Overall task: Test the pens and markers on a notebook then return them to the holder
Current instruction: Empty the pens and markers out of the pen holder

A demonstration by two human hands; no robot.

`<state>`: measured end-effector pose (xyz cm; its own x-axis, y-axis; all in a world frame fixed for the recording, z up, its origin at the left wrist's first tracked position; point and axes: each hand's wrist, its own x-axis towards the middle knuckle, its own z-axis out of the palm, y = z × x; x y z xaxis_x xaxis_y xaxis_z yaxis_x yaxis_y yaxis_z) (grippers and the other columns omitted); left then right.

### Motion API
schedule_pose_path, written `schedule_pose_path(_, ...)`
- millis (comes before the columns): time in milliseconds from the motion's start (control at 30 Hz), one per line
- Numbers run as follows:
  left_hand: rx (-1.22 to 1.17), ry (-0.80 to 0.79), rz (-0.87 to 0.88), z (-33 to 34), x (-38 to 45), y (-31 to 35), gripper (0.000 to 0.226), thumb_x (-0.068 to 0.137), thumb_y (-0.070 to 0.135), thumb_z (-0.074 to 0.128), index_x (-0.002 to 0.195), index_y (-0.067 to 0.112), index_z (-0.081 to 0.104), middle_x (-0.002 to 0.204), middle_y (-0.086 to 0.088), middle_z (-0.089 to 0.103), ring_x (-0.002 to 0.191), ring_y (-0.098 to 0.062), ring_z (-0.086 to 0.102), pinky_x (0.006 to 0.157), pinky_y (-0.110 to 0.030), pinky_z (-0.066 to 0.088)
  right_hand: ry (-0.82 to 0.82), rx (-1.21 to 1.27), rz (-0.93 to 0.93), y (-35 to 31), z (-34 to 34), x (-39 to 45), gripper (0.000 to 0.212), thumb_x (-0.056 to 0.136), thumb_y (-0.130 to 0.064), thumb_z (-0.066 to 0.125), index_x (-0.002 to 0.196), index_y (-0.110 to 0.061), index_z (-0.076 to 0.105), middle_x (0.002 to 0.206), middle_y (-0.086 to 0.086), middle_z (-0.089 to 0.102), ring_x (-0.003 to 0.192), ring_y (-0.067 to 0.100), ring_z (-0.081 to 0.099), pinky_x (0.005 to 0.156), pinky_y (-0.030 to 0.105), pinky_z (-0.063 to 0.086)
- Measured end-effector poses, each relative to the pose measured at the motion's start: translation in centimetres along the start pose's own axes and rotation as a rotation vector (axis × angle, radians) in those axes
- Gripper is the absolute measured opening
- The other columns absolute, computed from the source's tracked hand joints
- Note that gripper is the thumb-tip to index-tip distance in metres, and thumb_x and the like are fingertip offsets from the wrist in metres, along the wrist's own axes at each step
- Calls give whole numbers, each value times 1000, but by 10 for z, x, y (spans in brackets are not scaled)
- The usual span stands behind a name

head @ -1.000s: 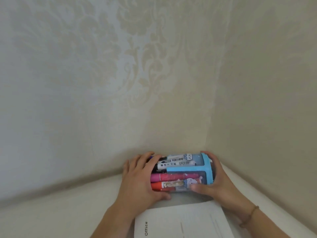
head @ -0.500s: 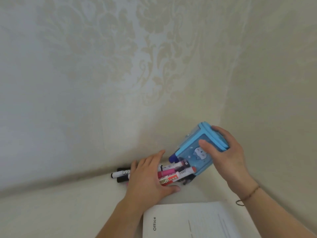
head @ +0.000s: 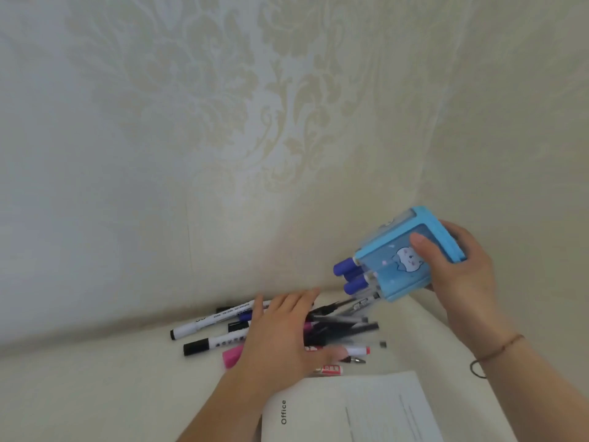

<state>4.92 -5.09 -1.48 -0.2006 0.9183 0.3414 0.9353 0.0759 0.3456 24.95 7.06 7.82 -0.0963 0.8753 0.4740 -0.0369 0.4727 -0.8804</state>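
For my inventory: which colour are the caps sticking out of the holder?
Dark blue caps protrude from the light blue holder; head view.

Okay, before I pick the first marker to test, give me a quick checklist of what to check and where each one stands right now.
1. Holder emptied: not ok. The blue holder is tipped in the right hand, with purple-capped markers sticking out of its mouth.
2. Pens within reach: ok. The pile of pens and markers lies on the table under the flat left hand.
3. Notebook ready: not ok. The notebook lies closed, cover up.
4. A hand free to pick: ok. The left hand holds nothing.
5. Caps on: cannot tell for most; the white marker and pink marker look capped.
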Motion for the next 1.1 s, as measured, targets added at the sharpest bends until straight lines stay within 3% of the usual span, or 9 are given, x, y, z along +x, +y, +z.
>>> schedule_pose_path(133, -96, 41, -15, 1, 0, 6, 108, 65, 91, 40, 150, 41, -5, 155, 21, 19, 142, -4, 18, 121, -46, 7, -74, -7, 4, 0, 5, -8, 42, 70, -42, 75, 109, -36, 62, 105, -6, 66, 90, 13, 68, 68, 34, 59)
schedule_pose_path(233, -152, 67, 0, 4, -1, 10, 108, 69, 89, 36, 151, 34, -8, 159, 19, 7, 143, -4, 12, 120, -44, 12, -147, 12, -11, -3, 13, -13, 33, 73, -35, 76, 103, -39, 63, 101, -7, 67, 86, 10, 69, 64, 27, 57)
schedule_pose_path(333, -228, 95, 0, 8, -1, 10, 90, 82, 81, 24, 152, 34, -7, 157, 17, 18, 141, -7, 21, 118, -42, 20, -195, 35, -48, -6, 17, -14, 45, 64, -41, 84, 104, -39, 64, 102, -8, 68, 85, 7, 69, 63, 19, 54)
schedule_pose_path(467, -393, 168, -29, 9, 3, 9, 71, 84, 73, 29, 145, 38, 20, 145, 19, 37, 129, -3, 39, 108, -32, 38, -281, 57, -59, -7, 16, -19, 55, 57, -48, 73, 110, -35, 65, 102, -13, 69, 88, 8, 69, 66, 21, 55)
schedule_pose_path(533, -525, 200, -78, 9, 5, 9, 51, 86, 65, 41, 131, 41, 38, 124, 21, 54, 108, 1, 53, 89, -22, 46, -317, 96, -27, -3, 16, -22, 53, 59, -46, 73, 111, -36, 65, 105, -6, 69, 93, 17, 69, 72, 30, 56)
schedule_pose_path(600, -623, 235, -128, 8, 9, 7, 15, 93, 44, 54, 108, 46, 51, 93, 18, 63, 80, -2, 58, 71, -18, 47, -336, 146, 13, 1, 14, -23, 55, 59, -45, 73, 113, -37, 65, 112, 1, 68, 96, 22, 68, 75, 37, 56)
schedule_pose_path(700, -629, 248, -107, 10, 11, 4, 16, 95, 25, 58, 97, 41, 57, 74, 12, 61, 65, -6, 56, 65, -22, 50, -292, 241, 125, 11, 11, -22, 56, 65, -41, 72, 119, -28, 63, 116, 8, 68, 97, 26, 68, 72, 39, 56)
schedule_pose_path(833, -553, 198, -62, 14, 12, 5, 8, 98, 24, 52, 103, 28, 57, 70, 12, 54, 61, 0, 49, 57, -11, 34, -207, 319, 257, 30, 7, -29, 35, 87, -28, 65, 121, -20, 62, 113, 12, 69, 96, 26, 68, 70, 38, 55)
schedule_pose_path(1100, -498, 184, -37, 13, 13, 6, 9, 101, 26, 45, 105, 30, 53, 70, 11, 54, 57, -4, 47, 54, -13, 33, -15, 332, 292, 39, 16, -37, 35, 89, -34, 62, 124, -27, 58, 108, 1, 70, 90, 19, 68, 69, 41, 57)
